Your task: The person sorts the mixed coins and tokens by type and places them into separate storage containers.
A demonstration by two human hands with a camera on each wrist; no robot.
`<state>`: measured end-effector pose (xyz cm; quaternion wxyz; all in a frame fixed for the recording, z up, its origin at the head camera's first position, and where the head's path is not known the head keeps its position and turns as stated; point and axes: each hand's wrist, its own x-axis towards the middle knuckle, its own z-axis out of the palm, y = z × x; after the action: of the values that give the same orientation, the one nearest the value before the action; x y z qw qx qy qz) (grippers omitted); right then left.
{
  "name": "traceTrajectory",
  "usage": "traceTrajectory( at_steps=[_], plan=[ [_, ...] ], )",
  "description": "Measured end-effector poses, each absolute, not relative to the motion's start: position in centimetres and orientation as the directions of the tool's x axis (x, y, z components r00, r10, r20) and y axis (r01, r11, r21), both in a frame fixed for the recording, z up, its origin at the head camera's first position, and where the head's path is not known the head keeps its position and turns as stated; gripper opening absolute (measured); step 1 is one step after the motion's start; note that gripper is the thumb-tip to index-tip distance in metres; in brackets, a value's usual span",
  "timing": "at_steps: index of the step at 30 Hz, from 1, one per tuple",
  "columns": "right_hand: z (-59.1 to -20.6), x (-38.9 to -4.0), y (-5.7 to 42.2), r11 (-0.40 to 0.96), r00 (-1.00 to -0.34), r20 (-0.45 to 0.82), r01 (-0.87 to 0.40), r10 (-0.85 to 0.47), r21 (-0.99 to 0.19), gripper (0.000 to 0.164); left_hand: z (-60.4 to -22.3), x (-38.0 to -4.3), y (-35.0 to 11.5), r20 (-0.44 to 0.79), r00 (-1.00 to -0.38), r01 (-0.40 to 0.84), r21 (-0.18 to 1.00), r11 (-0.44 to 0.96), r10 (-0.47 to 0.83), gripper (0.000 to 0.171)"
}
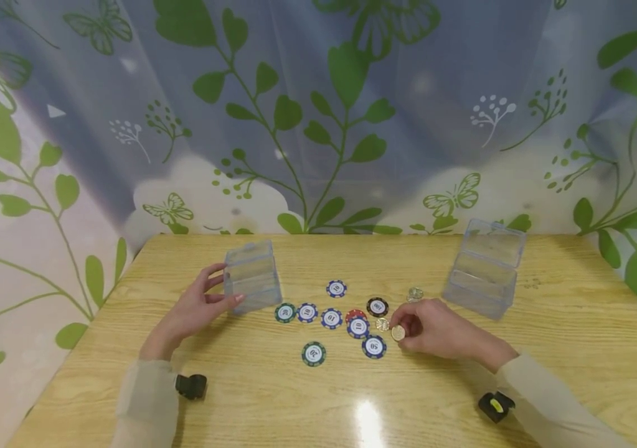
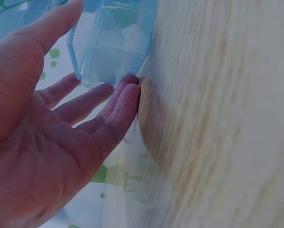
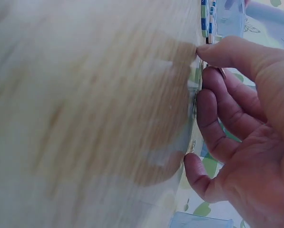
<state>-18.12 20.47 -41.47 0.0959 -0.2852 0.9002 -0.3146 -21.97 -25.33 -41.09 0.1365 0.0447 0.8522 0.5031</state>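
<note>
Plastic box (image 1: 256,283) ctr-left of frame is prob. steadied by your spread L hand (image 1: 195,310), while your R hand (image 1: 436,326) pinches a gold coin (image 1: 398,333).

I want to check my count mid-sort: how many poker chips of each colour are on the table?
Blue chips: 5
Green chips: 2
Black chip: 1
Red chip, partly covered by a blue one: 1
Total: 9

Glare on table (image 1: 273,404), shadows, hazy wrist views
</note>
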Motion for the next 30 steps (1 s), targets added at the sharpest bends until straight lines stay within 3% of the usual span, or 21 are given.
traceTrajectory(
  at_steps=[13, 30],
  plan=[
    [-41.2, -17.9, 19.6, 0.657, -0.914, 0.006, -0.296, -0.405, -0.693, 0.026, -41.2, -22.0, -25.5, -0.165, -0.962, -0.029, 0.856, 0.516, 0.220, 0.098],
    [-41.7, -19.1, 18.0, 0.597, -0.937, 0.037, -0.252, -0.349, -0.761, 0.025, -41.1, -22.2, -25.4, -0.176, -0.958, -0.033, 0.854, 0.519, 0.227, 0.093]
  ],
)
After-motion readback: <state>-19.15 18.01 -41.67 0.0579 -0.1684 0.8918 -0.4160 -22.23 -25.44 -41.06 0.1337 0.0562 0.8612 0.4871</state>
